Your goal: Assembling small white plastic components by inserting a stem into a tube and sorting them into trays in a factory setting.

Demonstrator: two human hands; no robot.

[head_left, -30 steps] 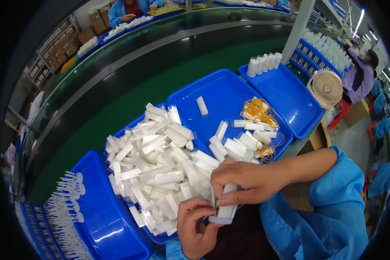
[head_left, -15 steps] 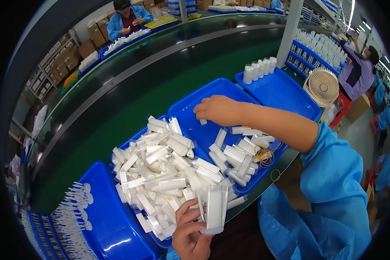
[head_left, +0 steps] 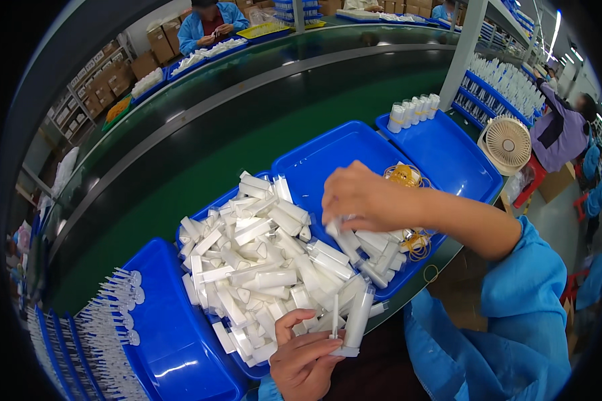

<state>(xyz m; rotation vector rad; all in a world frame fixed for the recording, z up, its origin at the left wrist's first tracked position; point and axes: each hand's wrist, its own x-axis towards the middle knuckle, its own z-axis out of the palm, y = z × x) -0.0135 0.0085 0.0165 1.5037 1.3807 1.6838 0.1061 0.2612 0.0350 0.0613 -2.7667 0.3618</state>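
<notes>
My left hand (head_left: 308,364) is at the near edge, fingers closed around the lower end of a few white tubes in clear plastic sleeves (head_left: 360,317). They stand upright in its grip. Over the blue tray (head_left: 301,164) my right hand (head_left: 371,200) is bent downward. A small white tube end (head_left: 343,226) shows blurred under its fingertips, just above several sleeved white tubes (head_left: 378,250) lying in that tray. Left of them rises a large heap of the same sleeved tubes (head_left: 247,267) in another blue tray. Yellow rubber bands (head_left: 418,246) lie beside the right-hand pile.
A blue tray (head_left: 448,150) at the right holds banded white bundles (head_left: 413,112). A beige fan (head_left: 507,146) stands beyond it. Another blue tray (head_left: 174,347) and racks of thin white parts (head_left: 110,321) are at left. Behind runs a green conveyor belt (head_left: 201,160); a co-worker (head_left: 211,27) sits across.
My right hand has come nearer, from the tray's far part to the tube pile. The bundle in my left hand has shifted slightly right and spread apart. The whole view has turned slightly.
</notes>
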